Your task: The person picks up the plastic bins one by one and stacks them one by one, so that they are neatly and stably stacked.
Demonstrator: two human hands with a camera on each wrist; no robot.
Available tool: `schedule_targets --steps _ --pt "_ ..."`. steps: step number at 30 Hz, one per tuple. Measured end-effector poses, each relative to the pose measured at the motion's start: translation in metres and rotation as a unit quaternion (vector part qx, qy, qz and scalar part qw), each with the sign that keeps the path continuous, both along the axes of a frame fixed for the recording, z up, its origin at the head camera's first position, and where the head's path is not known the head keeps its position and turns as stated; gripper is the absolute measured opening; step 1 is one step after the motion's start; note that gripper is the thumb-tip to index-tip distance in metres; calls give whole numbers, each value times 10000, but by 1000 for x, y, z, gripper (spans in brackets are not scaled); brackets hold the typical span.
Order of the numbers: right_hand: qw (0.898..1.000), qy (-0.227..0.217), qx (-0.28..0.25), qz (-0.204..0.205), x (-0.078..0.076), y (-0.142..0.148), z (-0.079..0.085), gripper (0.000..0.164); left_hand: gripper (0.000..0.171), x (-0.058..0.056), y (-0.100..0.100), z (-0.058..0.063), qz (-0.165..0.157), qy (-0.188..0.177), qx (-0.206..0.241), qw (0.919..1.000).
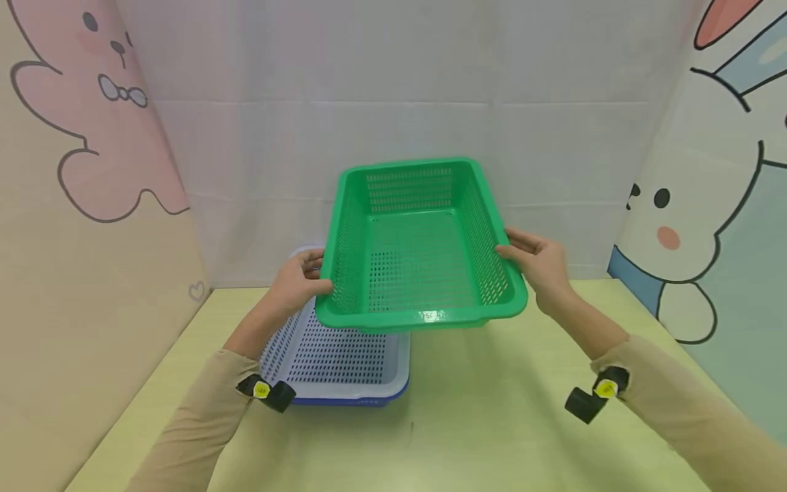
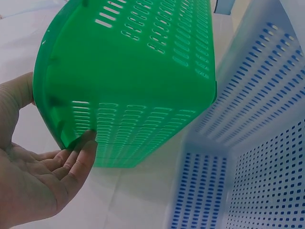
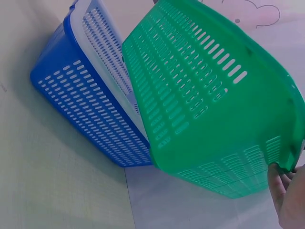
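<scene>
A green perforated plastic basket (image 1: 381, 320) is held in the air over the table, tilted so that its inside faces me. My left hand (image 1: 298, 280) grips its left rim, thumb on the rim and fingers under it against the slotted wall, as the left wrist view shows. On the opposite rim, my right hand (image 1: 544, 270) pinches the edge between thumb and fingers. Below and to the left, a pale blue basket (image 1: 396, 372) sits nested in a dark blue basket (image 3: 66, 71). The green basket hides part of this stack in the head view.
The nested baskets stand on a pale yellow-green table (image 1: 479, 410). A white sheet (image 1: 393, 82) hangs behind the table. Side walls carry cartoon prints, a pink animal (image 1: 104, 130) at left and a white rabbit (image 1: 682, 171) at right.
</scene>
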State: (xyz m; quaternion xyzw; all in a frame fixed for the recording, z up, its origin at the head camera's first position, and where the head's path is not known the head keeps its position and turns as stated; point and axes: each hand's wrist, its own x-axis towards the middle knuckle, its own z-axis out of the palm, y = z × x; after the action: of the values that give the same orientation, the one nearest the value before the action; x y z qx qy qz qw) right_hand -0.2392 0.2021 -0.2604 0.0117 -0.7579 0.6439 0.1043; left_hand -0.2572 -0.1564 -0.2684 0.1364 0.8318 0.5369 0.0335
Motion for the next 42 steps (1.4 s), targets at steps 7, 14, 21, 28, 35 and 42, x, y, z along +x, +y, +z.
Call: schedule_targets --steps 7,14,21,28,35,42 --pt "9964 281 -654 456 -6 -17 -7 51 71 3 -24 1 -115 69 -188 9997" --pt "9935 -79 -848 758 -4 -36 -14 54 72 5 -44 7 88 22 -611 9981" --pt "9908 -43 -971 938 0 -50 -18 55 72 6 -61 8 43 144 -674 9976" --pt "9861 -298 -1056 1245 11 -63 -25 56 69 12 -77 3 33 290 -911 9954" --pt "9814 -434 -1102 1513 21 -77 -27 60 67 23 -93 -2 119 369 -1084 9933" --pt "9764 -453 -1077 1818 29 -87 -33 62 68 32 -109 -8 185 381 -1084 9932"
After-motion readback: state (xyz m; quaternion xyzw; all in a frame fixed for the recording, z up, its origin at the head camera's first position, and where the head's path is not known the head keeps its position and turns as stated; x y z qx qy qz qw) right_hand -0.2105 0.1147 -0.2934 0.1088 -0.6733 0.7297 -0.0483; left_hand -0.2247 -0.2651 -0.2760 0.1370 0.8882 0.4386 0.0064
